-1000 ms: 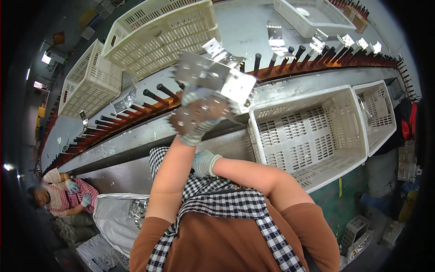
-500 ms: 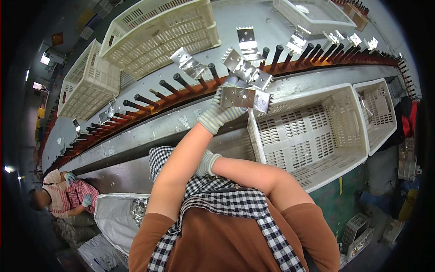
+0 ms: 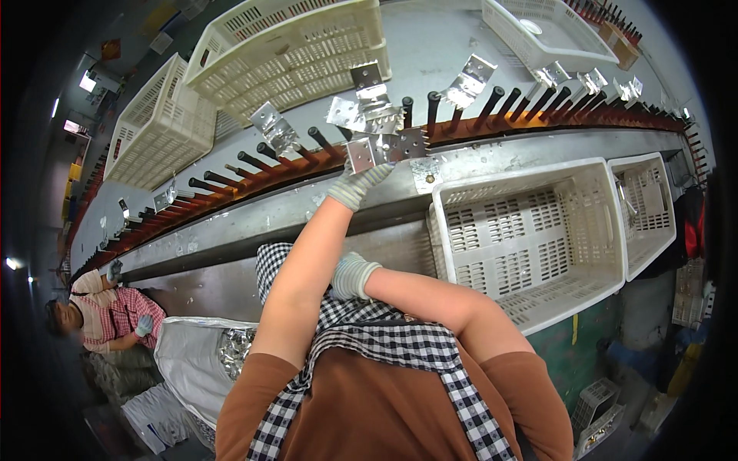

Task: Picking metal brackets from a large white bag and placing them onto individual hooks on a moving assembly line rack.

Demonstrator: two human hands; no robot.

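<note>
My left hand (image 3: 358, 183), in a grey striped knit glove, reaches up to the row of black-tipped pegs (image 3: 321, 141). Its fingers are closed on the lower edge of a shiny bent metal bracket (image 3: 384, 150) with a toothed edge and small holes. Just behind that one, another metal bracket (image 3: 377, 106) sits among the pegs, overlapping further bright metal. My right hand (image 3: 355, 276), gloved alike, rests low against the checked apron (image 3: 384, 342). Its fingers are hidden behind my left forearm. More brackets, one (image 3: 274, 128) to the left and one (image 3: 470, 81) to the right, sit at the pegs.
A white slotted crate (image 3: 530, 230) stands right of my hands, a smaller crate (image 3: 644, 211) beyond it. Cream crates (image 3: 288, 65) stand behind the pegs. A white sack (image 3: 188, 361) holding metal pieces is at lower left. Farther left sits another person (image 3: 115, 315).
My left hand has shifted left with the bracket, now close against the pegs. Nearby brackets and pegs appear farther left. My right hand remains low by the apron.
</note>
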